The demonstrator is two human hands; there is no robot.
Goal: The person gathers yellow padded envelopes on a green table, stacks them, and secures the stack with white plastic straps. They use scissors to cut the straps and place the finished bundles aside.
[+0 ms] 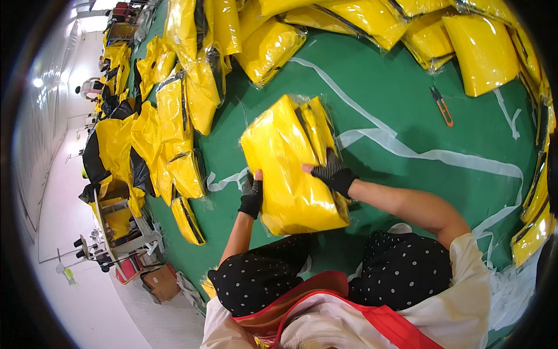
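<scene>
Between my hands is a folded yellow garment in a clear plastic bag (288, 160), held over the green surface. My left hand (251, 192), in a black fingerless glove, grips its left edge with the thumb on top. My right hand (331, 173), gloved the same way, closes on the right edge, thumb over the front and fingers partly hidden behind. A fold with a dark strip runs along the package's right side. White tape strips (418, 152) lie on the green surface beyond my right hand.
Orange-handled thread snips (443, 107) lie at the right. Bagged yellow packages (482, 55) curve along the far and right sides. More yellow pieces (174, 134) are heaped at the left, near a brown cardboard box (161, 283). A person (90, 88) is in the far left background.
</scene>
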